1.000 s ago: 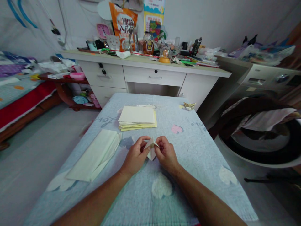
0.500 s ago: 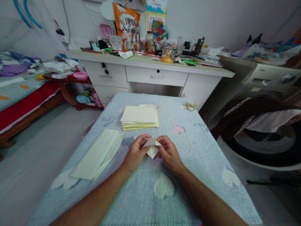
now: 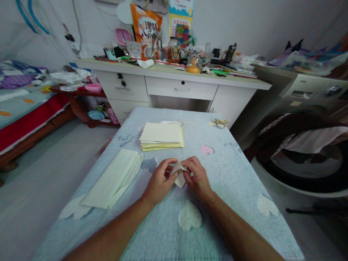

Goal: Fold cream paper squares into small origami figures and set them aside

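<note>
Between my two hands is a small folded piece of pale paper [image 3: 179,180], with a peaked flap on top and a pointed lower end. My left hand [image 3: 161,178] pinches its left side between thumb and fingers. On the other side, my right hand [image 3: 196,177] grips the right edge near the peak. Fingertips hide parts of the folds. Beyond my hands lies a stack of cream and yellow paper sheets [image 3: 161,133]. To the left rests a larger folded pale-green paper bundle [image 3: 112,179].
A blue patterned cloth [image 3: 225,203] covers the table. At its far right corner sits a small patterned object [image 3: 222,123]. Behind stands a white desk [image 3: 181,88] loaded with clutter, a washing machine [image 3: 307,90] is on the right, and a bed [image 3: 24,112] on the left.
Both hands have shifted slightly to the right with the folded paper. The paper has tilted, and its lower part now sits a little nearer to me.
</note>
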The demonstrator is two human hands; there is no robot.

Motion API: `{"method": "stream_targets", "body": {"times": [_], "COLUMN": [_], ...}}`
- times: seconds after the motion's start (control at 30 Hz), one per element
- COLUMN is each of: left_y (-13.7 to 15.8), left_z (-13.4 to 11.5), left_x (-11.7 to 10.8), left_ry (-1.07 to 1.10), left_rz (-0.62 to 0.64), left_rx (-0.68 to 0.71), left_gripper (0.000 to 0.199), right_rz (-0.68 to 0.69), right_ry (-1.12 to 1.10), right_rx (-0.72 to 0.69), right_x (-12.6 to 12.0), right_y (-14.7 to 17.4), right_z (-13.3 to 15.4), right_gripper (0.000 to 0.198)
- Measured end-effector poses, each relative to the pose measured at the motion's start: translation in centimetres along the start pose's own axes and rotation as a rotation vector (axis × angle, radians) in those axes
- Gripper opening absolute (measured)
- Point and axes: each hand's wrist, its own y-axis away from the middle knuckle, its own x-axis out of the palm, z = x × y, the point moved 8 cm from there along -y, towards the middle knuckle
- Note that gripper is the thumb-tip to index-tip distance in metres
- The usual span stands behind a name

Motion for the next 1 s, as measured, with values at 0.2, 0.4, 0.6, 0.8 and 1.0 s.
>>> {"method": "stream_targets", "body": {"times": [0.2,0.4,0.6,0.8,1.0], "left_y": [0.5,0.6,0.7,0.6,0.7], "left_z": [-3.0,-3.6,-3.6,-3.3,-2.8], "left_x": [-1.5,-1.2,-1.0,-1.1,-0.8], "left_ry": [-0.275,-0.333,-0.296,-0.306,-0.253], "left_rz": [-0.156,-0.12,-0.104,-0.102,-0.063], "left_rx": [0.239,0.242,0.238,0.215,0.187], "left_gripper": [0.026,0.018,0.022,0.011,0.011], "right_rz": [0.065,0.103,0.057,0.115,0.164], "right_ry": [0.107,0.083,0.05,-0.131,-0.437], "right_rx": [0.023,0.015,0.003,0.017,0.3], "right_x": [0.5,0.8,0.5,0.0,0.7], "right_y": [-0.2,0.0,0.1,0.0,0.0], "right_z": [0.1,1.0,1.4,2.0,-0.2], "right_gripper": [0.027,0.023,0.018,0.013,0.028]}}
